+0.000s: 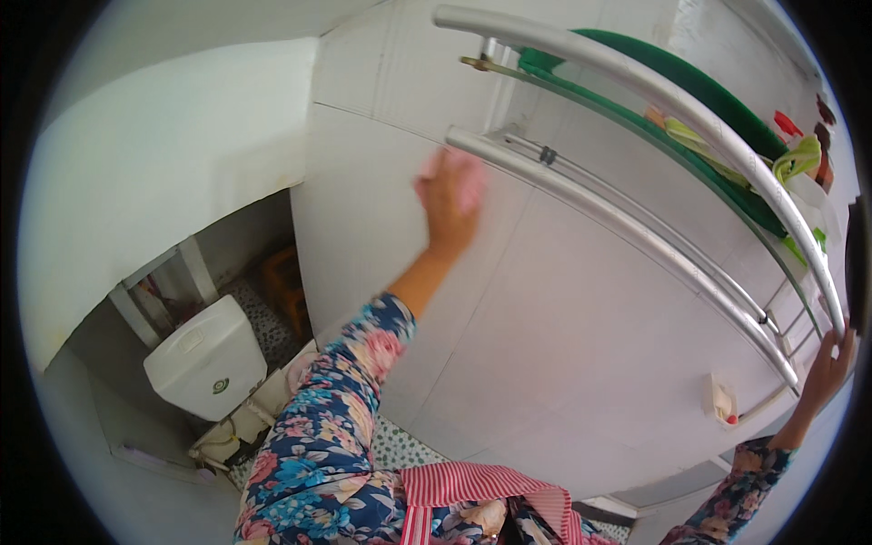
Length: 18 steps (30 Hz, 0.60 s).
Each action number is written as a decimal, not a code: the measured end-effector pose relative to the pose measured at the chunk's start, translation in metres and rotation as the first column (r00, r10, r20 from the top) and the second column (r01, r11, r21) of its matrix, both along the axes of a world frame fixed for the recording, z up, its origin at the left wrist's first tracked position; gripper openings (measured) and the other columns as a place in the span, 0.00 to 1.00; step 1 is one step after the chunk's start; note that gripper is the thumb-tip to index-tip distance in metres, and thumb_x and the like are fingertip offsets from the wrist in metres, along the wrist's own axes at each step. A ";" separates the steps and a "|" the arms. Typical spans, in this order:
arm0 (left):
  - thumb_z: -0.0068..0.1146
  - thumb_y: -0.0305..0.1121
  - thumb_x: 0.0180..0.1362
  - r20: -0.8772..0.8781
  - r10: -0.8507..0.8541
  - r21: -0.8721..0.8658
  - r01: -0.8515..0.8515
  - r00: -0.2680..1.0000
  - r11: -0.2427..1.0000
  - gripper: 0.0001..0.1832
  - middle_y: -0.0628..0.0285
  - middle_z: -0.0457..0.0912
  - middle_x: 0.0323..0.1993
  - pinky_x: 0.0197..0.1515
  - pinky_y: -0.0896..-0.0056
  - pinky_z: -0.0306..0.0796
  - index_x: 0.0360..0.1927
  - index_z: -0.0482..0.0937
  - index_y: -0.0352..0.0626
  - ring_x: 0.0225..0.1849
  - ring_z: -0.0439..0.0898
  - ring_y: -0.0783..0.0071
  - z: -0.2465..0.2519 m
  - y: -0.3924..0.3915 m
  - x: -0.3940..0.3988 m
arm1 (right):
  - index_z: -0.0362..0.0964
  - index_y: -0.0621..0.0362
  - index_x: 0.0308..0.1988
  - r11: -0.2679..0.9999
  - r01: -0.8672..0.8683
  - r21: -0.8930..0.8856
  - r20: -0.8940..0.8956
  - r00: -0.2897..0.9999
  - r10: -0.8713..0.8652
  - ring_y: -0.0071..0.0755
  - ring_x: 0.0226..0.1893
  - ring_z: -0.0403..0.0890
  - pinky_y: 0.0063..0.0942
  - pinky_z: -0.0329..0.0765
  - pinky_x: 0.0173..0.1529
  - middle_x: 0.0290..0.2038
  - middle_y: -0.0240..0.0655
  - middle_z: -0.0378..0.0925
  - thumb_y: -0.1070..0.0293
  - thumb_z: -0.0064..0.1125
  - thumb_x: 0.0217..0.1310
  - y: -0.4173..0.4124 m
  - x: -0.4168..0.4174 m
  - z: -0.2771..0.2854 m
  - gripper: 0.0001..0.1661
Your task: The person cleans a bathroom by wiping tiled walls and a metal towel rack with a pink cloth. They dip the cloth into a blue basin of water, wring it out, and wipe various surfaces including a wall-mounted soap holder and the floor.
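My left hand (451, 204) is raised against the pale wall panel (545, 306), blurred as if moving. It holds a pink cloth (470, 178) flat to the panel, just below the left end of a lower metal rail (613, 216). At the far right, my right hand (821, 373) grips the end of the curved upper rail (654, 82) of a wall-mounted metal rack; part of its grip is hard to see near the picture's rim. A green cloth (654, 61) lies on the rack's glass shelf (633, 126).
A white toilet cistern (208, 361) stands low on the left, with an orange stool (285, 283) beyond it. A yellow-green cloth (797, 160) and other items crowd the rack's right end. A small white holder (719, 398) is fixed low on the wall. The floor is patterned tile (402, 446).
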State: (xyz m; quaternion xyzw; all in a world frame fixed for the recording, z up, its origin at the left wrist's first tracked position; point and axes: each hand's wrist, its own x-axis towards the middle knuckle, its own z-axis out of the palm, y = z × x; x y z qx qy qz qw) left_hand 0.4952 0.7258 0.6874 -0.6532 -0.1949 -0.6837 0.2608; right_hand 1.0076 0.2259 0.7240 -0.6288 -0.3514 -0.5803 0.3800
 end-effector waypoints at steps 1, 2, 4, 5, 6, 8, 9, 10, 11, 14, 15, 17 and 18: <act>0.54 0.36 0.59 0.126 0.017 -0.020 -0.015 0.992 1.000 0.25 0.54 0.72 0.59 0.62 0.46 0.52 0.61 0.69 0.43 0.61 0.68 0.53 0.020 0.017 -0.004 | 0.71 0.55 0.59 0.999 -0.034 -0.010 -0.015 0.999 0.033 0.30 0.49 0.76 0.26 0.72 0.53 0.50 0.37 0.77 0.65 0.53 0.70 -0.003 0.005 -0.003 0.20; 0.56 0.37 0.61 0.117 -0.013 -0.124 0.028 0.993 0.992 0.23 0.55 0.73 0.57 0.65 0.49 0.52 0.58 0.71 0.44 0.61 0.68 0.53 0.036 0.032 -0.019 | 0.71 0.55 0.59 0.999 -0.032 0.000 -0.106 0.994 0.032 0.32 0.49 0.77 0.27 0.71 0.55 0.51 0.38 0.77 0.66 0.53 0.70 -0.005 0.008 -0.004 0.19; 0.56 0.34 0.60 0.220 0.045 -0.030 -0.040 0.974 0.999 0.21 0.56 0.74 0.55 0.65 0.52 0.54 0.56 0.72 0.43 0.59 0.69 0.54 0.074 0.060 -0.046 | 0.71 0.55 0.59 1.000 0.011 0.004 -0.122 0.992 -0.011 0.33 0.51 0.77 0.28 0.71 0.56 0.52 0.38 0.76 0.66 0.52 0.71 -0.006 0.014 -0.007 0.19; 0.56 0.29 0.58 0.317 -0.074 -0.224 0.151 0.946 0.963 0.21 0.55 0.74 0.56 0.64 0.55 0.58 0.56 0.71 0.41 0.59 0.69 0.54 0.082 0.066 -0.057 | 0.71 0.55 0.59 0.999 -0.008 0.043 -0.179 0.984 0.015 0.32 0.49 0.76 0.27 0.71 0.55 0.50 0.38 0.76 0.67 0.52 0.71 -0.006 0.013 -0.007 0.19; 0.55 0.24 0.56 0.390 -0.057 -0.241 0.161 0.919 0.957 0.22 0.53 0.74 0.55 0.63 0.61 0.61 0.56 0.71 0.40 0.59 0.68 0.56 0.090 0.068 -0.064 | 0.71 0.55 0.59 0.998 -0.033 0.058 -0.174 0.984 0.042 0.31 0.48 0.76 0.26 0.71 0.54 0.49 0.38 0.76 0.67 0.53 0.70 -0.005 0.013 -0.008 0.19; 0.54 0.23 0.56 0.393 -0.080 -0.291 0.206 0.916 0.934 0.21 0.53 0.74 0.54 0.62 0.63 0.62 0.54 0.71 0.38 0.59 0.68 0.57 0.096 0.064 -0.071 | 0.72 0.55 0.58 0.999 -0.023 0.025 -0.137 0.990 0.026 0.30 0.46 0.76 0.25 0.72 0.51 0.47 0.37 0.76 0.68 0.53 0.70 0.000 0.006 -0.006 0.19; 0.53 0.23 0.56 0.408 -0.108 -0.339 0.260 0.907 0.904 0.20 0.53 0.74 0.53 0.61 0.63 0.62 0.54 0.72 0.38 0.59 0.68 0.58 0.095 0.056 -0.069 | 0.72 0.55 0.58 0.999 -0.039 0.032 -0.137 0.990 0.043 0.30 0.45 0.76 0.25 0.72 0.50 0.46 0.37 0.76 0.68 0.54 0.69 0.004 0.001 -0.003 0.19; 0.52 0.23 0.56 0.484 -0.138 -0.267 0.296 0.864 0.917 0.17 0.55 0.75 0.48 0.59 0.68 0.62 0.50 0.73 0.38 0.56 0.69 0.61 0.099 0.052 -0.060 | 0.72 0.55 0.57 0.997 -0.055 0.046 -0.126 0.990 0.060 0.29 0.44 0.76 0.25 0.72 0.49 0.46 0.37 0.76 0.69 0.54 0.69 0.006 -0.009 -0.002 0.18; 0.53 0.25 0.57 0.420 -0.086 -0.231 0.198 0.904 0.953 0.18 0.55 0.74 0.49 0.60 0.67 0.62 0.52 0.73 0.39 0.57 0.69 0.59 0.098 0.042 -0.050 | 0.72 0.54 0.57 0.996 -0.077 0.055 -0.115 0.990 0.083 0.29 0.43 0.76 0.25 0.73 0.48 0.45 0.37 0.76 0.70 0.55 0.68 0.010 -0.016 0.002 0.18; 0.53 0.25 0.57 0.360 -0.113 -0.138 0.173 0.926 0.975 0.18 0.53 0.74 0.51 0.60 0.65 0.61 0.53 0.73 0.40 0.57 0.69 0.57 0.073 0.004 -0.004 | 0.73 0.54 0.55 0.999 -0.047 0.025 -0.050 0.998 0.048 0.31 0.43 0.76 0.27 0.74 0.46 0.45 0.37 0.76 0.71 0.56 0.66 0.017 -0.043 0.012 0.18; 0.54 0.23 0.55 0.342 -0.165 -0.105 0.213 0.925 0.971 0.20 0.54 0.74 0.51 0.62 0.63 0.58 0.53 0.74 0.41 0.58 0.69 0.56 0.065 -0.010 0.009 | 0.73 0.54 0.55 0.998 -0.058 0.014 0.004 0.998 0.058 0.31 0.43 0.77 0.27 0.74 0.46 0.45 0.38 0.76 0.72 0.56 0.65 0.018 -0.052 0.016 0.18; 0.56 0.22 0.51 0.072 0.065 -0.112 -0.057 0.995 0.992 0.26 0.56 0.75 0.54 0.66 0.58 0.50 0.57 0.74 0.43 0.63 0.66 0.54 0.040 -0.040 0.028 | 0.74 0.54 0.51 0.999 -0.023 0.025 0.039 0.999 0.022 0.33 0.42 0.77 0.29 0.74 0.46 0.41 0.38 0.77 0.72 0.56 0.64 0.022 -0.068 0.023 0.15; 0.56 0.20 0.50 0.040 -0.008 -0.131 0.013 0.999 0.991 0.29 0.54 0.73 0.58 0.66 0.54 0.51 0.59 0.73 0.42 0.65 0.65 0.52 0.025 -0.056 0.047 | 0.74 0.55 0.50 0.999 -0.038 0.025 0.018 0.999 0.037 0.33 0.42 0.76 0.29 0.74 0.46 0.40 0.38 0.77 0.72 0.55 0.64 0.024 -0.074 0.024 0.14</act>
